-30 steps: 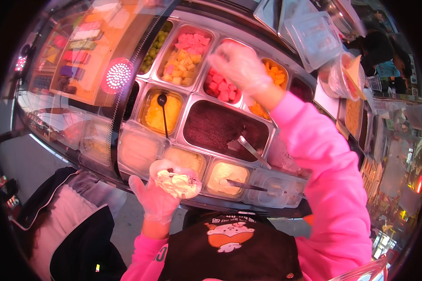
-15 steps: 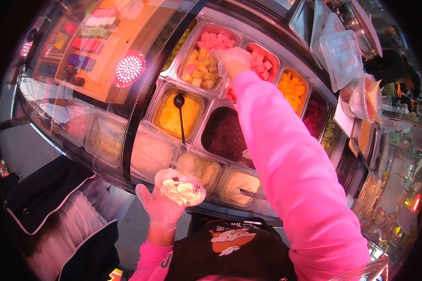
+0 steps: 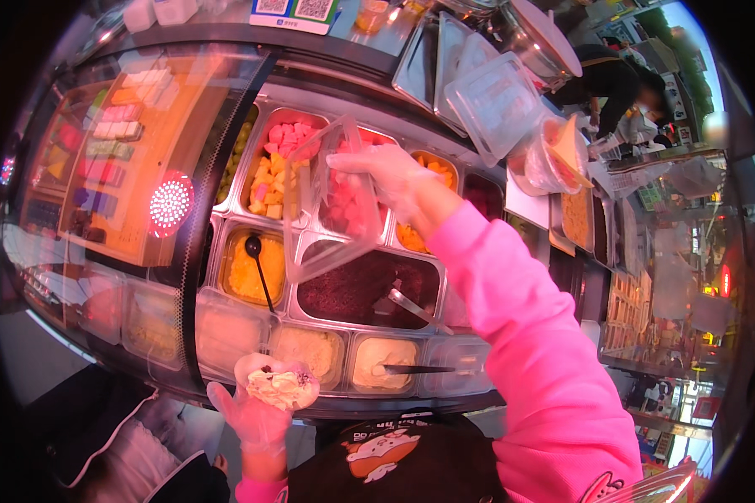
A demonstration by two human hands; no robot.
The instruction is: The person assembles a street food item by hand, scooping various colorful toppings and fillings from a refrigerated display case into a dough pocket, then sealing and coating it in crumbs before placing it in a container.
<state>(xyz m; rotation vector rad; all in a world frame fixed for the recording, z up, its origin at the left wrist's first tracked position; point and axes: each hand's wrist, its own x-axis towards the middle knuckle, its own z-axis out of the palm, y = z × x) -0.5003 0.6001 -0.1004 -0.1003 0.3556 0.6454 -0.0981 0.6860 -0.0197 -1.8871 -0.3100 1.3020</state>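
My gloved left hand is closed under a soft, pale round wrapper topped with cream and dark purple bits, near the counter's front edge. My right hand, also gloved, grips a clear plastic lid by its right side, tilted above the trays. Through the lid shows a tray of red-pink cubes. Left of it are yellow cubes and pink cubes. Nearer me lie a dark purple filling with a spoon handle and a yellow filling with a black spoon.
A cream-coloured tub with a spatula stands at the near row. Stacked clear lids lean at the back right. A glass display case bounds the left. A person in a dark jacket stands lower left; another person bends at the far right.
My right hand, earlier reaching down among the fruit trays, now holds up a clear lid. The whole view has shifted. My left hand still holds the cream-topped wrapper.
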